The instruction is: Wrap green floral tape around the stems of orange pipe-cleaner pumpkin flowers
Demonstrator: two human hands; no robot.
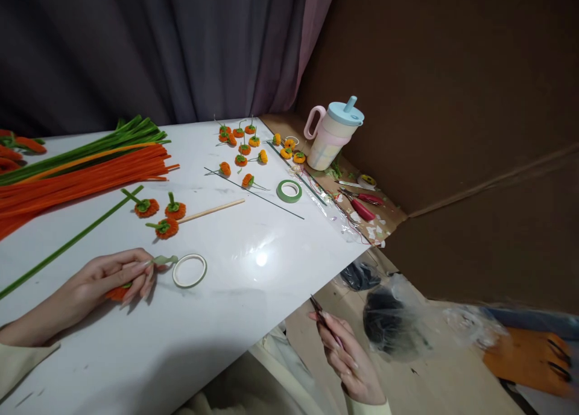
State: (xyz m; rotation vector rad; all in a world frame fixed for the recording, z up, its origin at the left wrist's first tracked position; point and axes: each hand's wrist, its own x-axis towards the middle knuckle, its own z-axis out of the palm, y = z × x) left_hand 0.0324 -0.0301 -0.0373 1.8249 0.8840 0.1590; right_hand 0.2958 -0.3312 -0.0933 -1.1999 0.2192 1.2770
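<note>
Here, curled over table [253, 309] with left hand [113, 275], pinching tape strip [165, 260]; beyond edge with right hand [346, 356], gripping dark tool [318, 309], possibly scissors.

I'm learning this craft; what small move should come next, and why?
Perhaps move the right hand, with its dark tool, toward the green strip: that spans from the left hand to the tape roll, while the tool is away from both.

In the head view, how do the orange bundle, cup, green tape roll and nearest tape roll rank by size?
1. Orange bundle
2. Cup
3. Nearest tape roll
4. Green tape roll
Nearness may make the third look bigger.
</note>
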